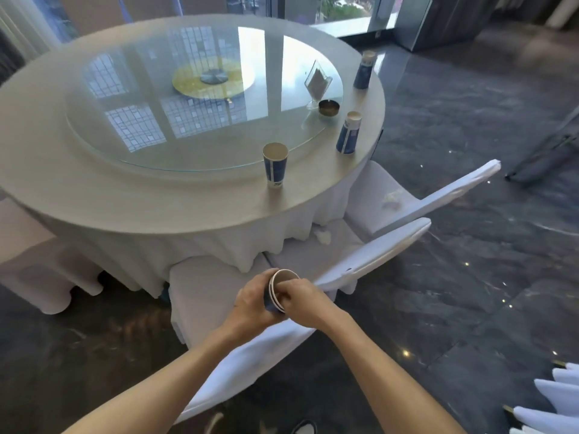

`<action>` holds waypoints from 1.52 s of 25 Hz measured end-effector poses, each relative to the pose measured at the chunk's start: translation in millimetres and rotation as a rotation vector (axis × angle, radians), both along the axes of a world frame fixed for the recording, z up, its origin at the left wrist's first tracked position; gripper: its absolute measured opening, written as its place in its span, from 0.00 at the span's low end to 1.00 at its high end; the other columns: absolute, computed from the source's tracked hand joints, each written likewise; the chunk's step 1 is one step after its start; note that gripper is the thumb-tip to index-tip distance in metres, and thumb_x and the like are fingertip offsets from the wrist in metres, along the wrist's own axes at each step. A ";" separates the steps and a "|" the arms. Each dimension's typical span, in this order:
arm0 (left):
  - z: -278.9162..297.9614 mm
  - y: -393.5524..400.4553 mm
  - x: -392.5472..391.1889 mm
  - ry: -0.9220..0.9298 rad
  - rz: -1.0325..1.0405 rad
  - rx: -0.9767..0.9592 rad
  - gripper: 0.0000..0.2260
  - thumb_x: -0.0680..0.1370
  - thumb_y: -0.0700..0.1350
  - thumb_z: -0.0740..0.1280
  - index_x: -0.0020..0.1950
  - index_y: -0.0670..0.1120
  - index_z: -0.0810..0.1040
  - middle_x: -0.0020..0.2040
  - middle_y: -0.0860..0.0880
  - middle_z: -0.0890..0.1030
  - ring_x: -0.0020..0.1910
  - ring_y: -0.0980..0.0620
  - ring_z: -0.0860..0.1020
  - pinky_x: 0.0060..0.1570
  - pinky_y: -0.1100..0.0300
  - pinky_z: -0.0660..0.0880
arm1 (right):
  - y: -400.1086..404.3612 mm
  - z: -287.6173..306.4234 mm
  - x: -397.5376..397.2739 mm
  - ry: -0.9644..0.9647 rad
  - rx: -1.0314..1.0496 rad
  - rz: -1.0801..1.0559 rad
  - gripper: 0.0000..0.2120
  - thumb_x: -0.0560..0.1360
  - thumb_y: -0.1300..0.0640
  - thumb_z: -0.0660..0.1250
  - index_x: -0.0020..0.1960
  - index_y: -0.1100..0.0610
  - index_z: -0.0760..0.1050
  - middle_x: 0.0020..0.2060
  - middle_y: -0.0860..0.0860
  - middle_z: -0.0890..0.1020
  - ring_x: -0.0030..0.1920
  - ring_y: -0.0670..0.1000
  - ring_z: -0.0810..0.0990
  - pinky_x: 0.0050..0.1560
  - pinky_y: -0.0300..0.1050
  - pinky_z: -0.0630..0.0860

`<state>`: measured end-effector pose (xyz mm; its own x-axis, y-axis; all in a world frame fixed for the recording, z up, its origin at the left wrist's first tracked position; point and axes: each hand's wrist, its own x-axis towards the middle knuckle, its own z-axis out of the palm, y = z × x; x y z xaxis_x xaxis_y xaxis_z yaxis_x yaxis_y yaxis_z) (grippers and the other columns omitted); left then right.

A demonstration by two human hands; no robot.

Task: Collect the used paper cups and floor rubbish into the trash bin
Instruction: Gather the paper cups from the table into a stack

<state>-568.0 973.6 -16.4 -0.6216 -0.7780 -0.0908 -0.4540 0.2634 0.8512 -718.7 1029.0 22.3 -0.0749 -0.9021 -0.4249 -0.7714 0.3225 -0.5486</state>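
Both hands meet over a chair seat below the table's near edge. My left hand (253, 303) wraps a small stack of nested blue paper cups (279, 285), and my right hand (302, 297) grips the stack's rim from the right. Three more blue-and-white paper cups stand on the round table (125, 198): one near the front edge (275, 166), one at the right edge (348, 133) and one farther back right (363, 70). Crumpled white tissues lie on two chair seats, one (323, 236) close to the tablecloth, another (393, 198) farther right. No trash bin is in view.
A glass turntable (188, 145) covers the table's middle, with a clear card holder (317, 81) and a small dark bowl (329, 108) on its right side. White-covered chairs (376, 255) stand against the table on the right and left. Dark polished floor (470, 277) spreads to the right.
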 end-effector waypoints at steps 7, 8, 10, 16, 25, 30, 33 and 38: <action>3.9 -8.5 -22.0 0.039 0.063 0.024 0.32 0.65 0.50 0.81 0.66 0.64 0.74 0.59 0.61 0.83 0.59 0.60 0.81 0.58 0.57 0.79 | -22.0 10.4 -25.8 -0.011 0.082 0.094 0.12 0.78 0.62 0.59 0.45 0.48 0.77 0.40 0.48 0.77 0.42 0.53 0.77 0.42 0.48 0.74; 1.2 -15.0 -24.5 0.049 0.097 0.052 0.33 0.66 0.50 0.82 0.67 0.63 0.73 0.59 0.60 0.83 0.58 0.60 0.82 0.57 0.57 0.80 | -29.8 12.2 -31.3 -0.047 0.039 0.059 0.12 0.78 0.59 0.60 0.43 0.45 0.77 0.39 0.45 0.76 0.39 0.50 0.75 0.40 0.47 0.73; -2.4 -30.8 -31.3 0.055 0.174 0.089 0.34 0.66 0.51 0.82 0.68 0.62 0.73 0.59 0.60 0.83 0.57 0.60 0.82 0.55 0.58 0.80 | -49.9 11.7 -44.3 -0.082 -0.055 -0.008 0.11 0.78 0.55 0.62 0.49 0.44 0.83 0.45 0.46 0.82 0.42 0.48 0.78 0.44 0.46 0.76; -14.1 -125.2 -64.1 0.118 0.459 0.157 0.36 0.62 0.51 0.84 0.66 0.56 0.73 0.57 0.55 0.82 0.55 0.54 0.81 0.45 0.73 0.72 | -173.9 28.1 -104.3 0.128 -0.175 0.065 0.20 0.79 0.57 0.65 0.70 0.53 0.77 0.66 0.54 0.80 0.65 0.57 0.78 0.65 0.50 0.74; -31.3 -190.1 -71.8 0.219 0.664 0.274 0.36 0.60 0.53 0.85 0.64 0.56 0.74 0.57 0.56 0.83 0.57 0.53 0.82 0.55 0.53 0.80 | -333.3 14.6 -149.3 0.346 -0.226 0.090 0.54 0.70 0.46 0.79 0.84 0.49 0.47 0.82 0.60 0.46 0.82 0.64 0.49 0.77 0.65 0.59; -35.7 -185.8 -61.6 0.223 0.713 0.300 0.39 0.57 0.59 0.82 0.66 0.56 0.74 0.58 0.57 0.83 0.57 0.56 0.82 0.55 0.55 0.80 | -386.5 -28.7 -154.2 0.357 -0.159 0.002 0.60 0.68 0.46 0.81 0.84 0.51 0.42 0.83 0.61 0.42 0.82 0.64 0.43 0.78 0.68 0.53; -39.9 -187.6 -58.3 0.201 0.751 0.309 0.39 0.61 0.51 0.86 0.68 0.54 0.73 0.59 0.56 0.82 0.59 0.55 0.81 0.55 0.57 0.79 | -399.9 -46.6 -160.7 0.437 -0.140 0.023 0.54 0.71 0.50 0.78 0.83 0.51 0.45 0.83 0.60 0.44 0.82 0.67 0.44 0.77 0.71 0.55; -26.5 -199.1 -69.2 0.174 0.773 0.267 0.38 0.63 0.48 0.86 0.69 0.54 0.72 0.60 0.57 0.81 0.60 0.53 0.80 0.55 0.58 0.79 | -403.9 -58.0 -183.5 0.358 -0.207 0.129 0.41 0.75 0.53 0.72 0.82 0.51 0.55 0.79 0.56 0.57 0.78 0.65 0.56 0.71 0.62 0.67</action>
